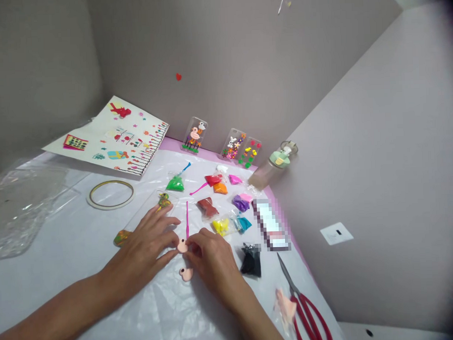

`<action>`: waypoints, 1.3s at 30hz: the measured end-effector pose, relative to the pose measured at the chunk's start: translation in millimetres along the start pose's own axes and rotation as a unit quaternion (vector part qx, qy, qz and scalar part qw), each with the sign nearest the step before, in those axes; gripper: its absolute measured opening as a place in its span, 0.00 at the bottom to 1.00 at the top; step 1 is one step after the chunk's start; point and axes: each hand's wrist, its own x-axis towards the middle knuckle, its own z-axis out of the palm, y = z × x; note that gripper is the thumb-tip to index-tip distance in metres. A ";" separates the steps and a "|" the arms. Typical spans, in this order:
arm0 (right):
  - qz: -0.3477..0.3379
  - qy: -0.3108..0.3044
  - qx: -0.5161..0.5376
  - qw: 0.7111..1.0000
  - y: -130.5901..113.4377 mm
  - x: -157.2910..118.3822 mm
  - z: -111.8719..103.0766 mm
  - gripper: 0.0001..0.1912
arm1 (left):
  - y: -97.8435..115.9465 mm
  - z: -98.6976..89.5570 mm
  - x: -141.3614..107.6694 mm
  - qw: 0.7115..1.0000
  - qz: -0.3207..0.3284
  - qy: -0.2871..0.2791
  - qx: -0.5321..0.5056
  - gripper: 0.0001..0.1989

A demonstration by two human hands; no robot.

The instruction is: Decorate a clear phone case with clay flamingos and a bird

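White plastic sheet point(168, 321), bagged clay point(175, 183), left grip point(140, 247) spread, right grip point(211, 260) pinching pink clay point(182, 246)

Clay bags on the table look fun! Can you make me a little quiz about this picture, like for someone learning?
1. True or false: the red-handled scissors lie to the right of the bag of black clay.
2. Pick one: what colour is the clay shape between the left hand and the right hand? A pink, B green, C black.
3. How many pink clay shapes are beside the hands, counting that one?

Key: 1 true; 2 A; 3 two, with the other clay shape just below it.
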 end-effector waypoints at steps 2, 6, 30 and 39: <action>-0.006 0.011 -0.002 1.000 2.2 -1.4 1.4 0.05 | -0.8 -1.4 0.5 1.000 -0.004 0.011 -0.017 0.06; -0.044 0.099 0.040 0.993 6.6 -6.9 1.5 0.06 | 7.5 -12.0 4.6 0.985 -0.118 0.018 -0.125 0.09; -0.241 0.268 0.122 0.925 -1.1 -16.3 -9.0 0.06 | 34.6 -39.8 17.3 0.772 -0.341 -0.126 -0.521 0.13; -0.255 0.265 0.104 0.924 -1.8 -15.6 -13.3 0.05 | 34.9 -41.5 19.4 0.761 -0.352 -0.135 -0.528 0.12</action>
